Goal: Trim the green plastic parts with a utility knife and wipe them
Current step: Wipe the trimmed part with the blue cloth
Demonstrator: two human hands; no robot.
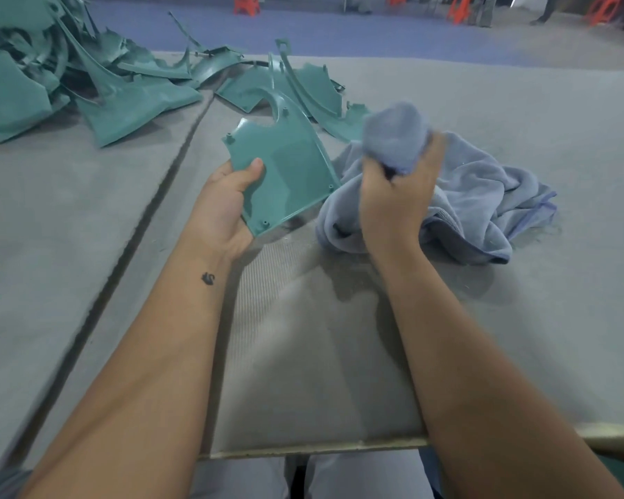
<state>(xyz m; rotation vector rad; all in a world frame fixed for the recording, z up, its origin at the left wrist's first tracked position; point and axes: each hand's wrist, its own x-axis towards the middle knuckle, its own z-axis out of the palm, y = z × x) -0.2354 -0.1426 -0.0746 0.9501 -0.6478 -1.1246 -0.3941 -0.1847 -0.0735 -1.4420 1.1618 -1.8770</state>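
Left hand grip pinches green part at its 8 o'clock edge, thumb on top, tilting the face up, prob. for wiping. Right hand grip clenched on bunched blue cloth, just beside part at 3 o'clock. Part: flat, curved rib, small pegs, held above grey table. More parts piled at 10 o'clock.
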